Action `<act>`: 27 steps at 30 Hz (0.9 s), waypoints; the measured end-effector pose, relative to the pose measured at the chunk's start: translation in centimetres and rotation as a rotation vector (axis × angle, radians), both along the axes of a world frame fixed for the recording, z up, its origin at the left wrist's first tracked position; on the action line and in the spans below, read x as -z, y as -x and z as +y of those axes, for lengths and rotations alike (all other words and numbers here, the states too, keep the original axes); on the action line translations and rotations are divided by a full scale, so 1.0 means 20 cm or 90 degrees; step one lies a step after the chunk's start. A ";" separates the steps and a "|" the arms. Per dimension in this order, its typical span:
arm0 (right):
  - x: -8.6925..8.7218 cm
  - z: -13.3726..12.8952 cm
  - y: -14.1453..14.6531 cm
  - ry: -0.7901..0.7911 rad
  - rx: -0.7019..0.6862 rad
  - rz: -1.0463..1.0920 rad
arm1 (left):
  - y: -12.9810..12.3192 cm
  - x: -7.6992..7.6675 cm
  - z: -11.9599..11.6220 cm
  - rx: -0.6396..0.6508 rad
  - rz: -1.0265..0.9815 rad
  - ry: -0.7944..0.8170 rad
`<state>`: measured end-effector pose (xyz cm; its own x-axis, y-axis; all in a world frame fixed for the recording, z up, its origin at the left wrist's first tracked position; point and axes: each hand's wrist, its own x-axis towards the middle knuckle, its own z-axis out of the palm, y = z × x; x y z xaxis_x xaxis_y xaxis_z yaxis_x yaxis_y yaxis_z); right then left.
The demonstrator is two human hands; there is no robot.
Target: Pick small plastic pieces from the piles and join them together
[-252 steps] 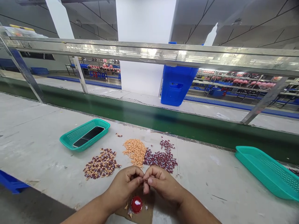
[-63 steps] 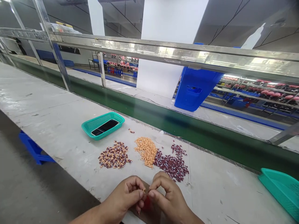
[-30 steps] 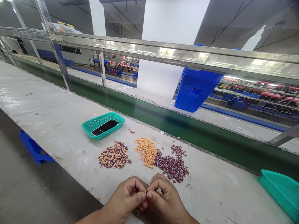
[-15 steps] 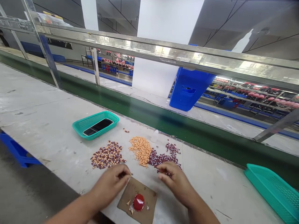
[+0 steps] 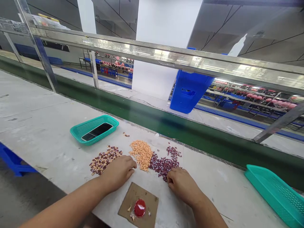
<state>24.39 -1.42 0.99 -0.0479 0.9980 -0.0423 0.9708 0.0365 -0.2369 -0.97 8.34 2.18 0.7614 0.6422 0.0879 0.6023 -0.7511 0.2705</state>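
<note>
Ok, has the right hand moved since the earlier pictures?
Yes: the right hand moved right of the cardboard, to the maroon pile's near edge.

White pillar (image 5: 154, 79) behind steel rail (image 5: 166, 52); blue bin (image 5: 188, 95) beyond green belt (image 5: 190, 133); racks (image 5: 247, 98) across far aisle; grey floor (image 5: 23, 196) lower left.

Legible text: none could be read anywhere in the frame.
Teal plastic basket (image 5: 104, 122): no lettering was readable on its rim.
Black smartphone (image 5: 97, 131): its dark face showed no readable text.
Blue plastic bin (image 5: 188, 95): no marking could be made out.
Brown cardboard sheet (image 5: 125, 202): bore no readable print.
Round red disc (image 5: 140, 208): carried no readable mark.
</note>
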 end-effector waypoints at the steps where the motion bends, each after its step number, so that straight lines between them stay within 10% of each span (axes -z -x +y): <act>1: 0.00 0.00 0.01 -0.004 -0.002 0.004 | -0.04 0.00 0.00 0.013 0.013 0.000; 27: -0.03 -0.02 0.16 -0.105 -0.068 0.290 | -0.14 0.05 0.04 0.024 0.103 0.012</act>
<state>21.22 -1.90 1.67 -0.1275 0.9782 0.1642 0.7592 0.2028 -0.6185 1.91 9.17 1.18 0.7882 0.6134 -0.0494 0.6107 -0.7697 0.1859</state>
